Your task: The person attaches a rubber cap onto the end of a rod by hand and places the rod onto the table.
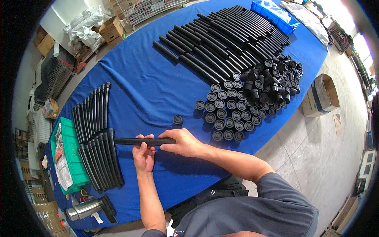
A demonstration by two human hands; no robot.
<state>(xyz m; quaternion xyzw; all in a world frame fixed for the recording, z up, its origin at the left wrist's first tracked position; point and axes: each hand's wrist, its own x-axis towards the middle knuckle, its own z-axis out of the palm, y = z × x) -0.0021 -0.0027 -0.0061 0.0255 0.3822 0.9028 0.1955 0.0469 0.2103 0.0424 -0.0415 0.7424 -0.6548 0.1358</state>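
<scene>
A straight black tube [127, 141] lies level across both hands above the blue cloth. My left hand [144, 155] curls its fingers and thumb round the tube's middle. At its right end my right hand [182, 143] grips it, covering that tip. The tube's left end reaches the rows of capped black tubes [100, 158]; whether it touches them I cannot tell. Just beyond my hands one round black cap [178, 119] sits alone on the cloth. To the right stand several black caps [236, 115] with ringed tops, beside a loose heap of caps [272, 81].
Many plain black tubes [205, 69] lie in rows at the far side of the blue-clothed table [134, 79]. A blue crate [276, 16] stands behind them. At the left are a green crate [73, 158] and a steel flask [83, 210]. A cardboard box [320, 96] stands on the floor at right.
</scene>
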